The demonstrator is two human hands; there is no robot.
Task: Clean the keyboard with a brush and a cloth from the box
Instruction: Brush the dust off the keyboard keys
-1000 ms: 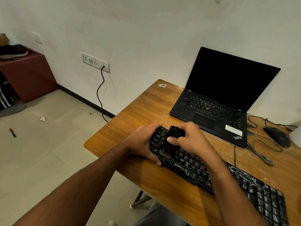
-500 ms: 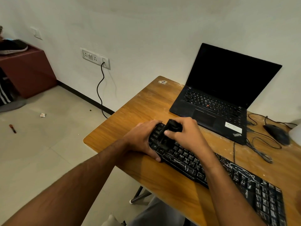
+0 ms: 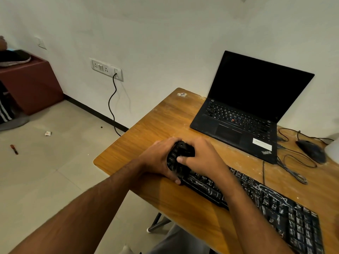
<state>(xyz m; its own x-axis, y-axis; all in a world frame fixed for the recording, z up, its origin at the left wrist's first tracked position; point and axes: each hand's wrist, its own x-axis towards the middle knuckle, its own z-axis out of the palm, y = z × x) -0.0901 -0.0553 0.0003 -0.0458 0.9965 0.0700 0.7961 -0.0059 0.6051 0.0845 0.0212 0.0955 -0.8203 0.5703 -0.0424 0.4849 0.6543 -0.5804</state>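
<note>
A black keyboard (image 3: 266,202) with white dust streaks lies diagonally on the wooden desk (image 3: 146,136). My left hand (image 3: 157,160) grips the keyboard's left end, fingers over the far edge and thumb on the near edge. My right hand (image 3: 203,156) holds a small black brush (image 3: 183,148) pressed onto the keys at that left end. Most of the brush is hidden under my fingers. No cloth or box is in view.
An open black laptop (image 3: 238,121) stands behind the keyboard. A black mouse (image 3: 311,151) and loose cables (image 3: 293,167) lie at the desk's right. A wall socket (image 3: 106,69) with a hanging cord is left of the desk, and a maroon block (image 3: 31,83) stands on the floor.
My right hand and the brush have moved a little left along the keys, towards my left hand. The left hand keeps its hold on the keyboard end.
</note>
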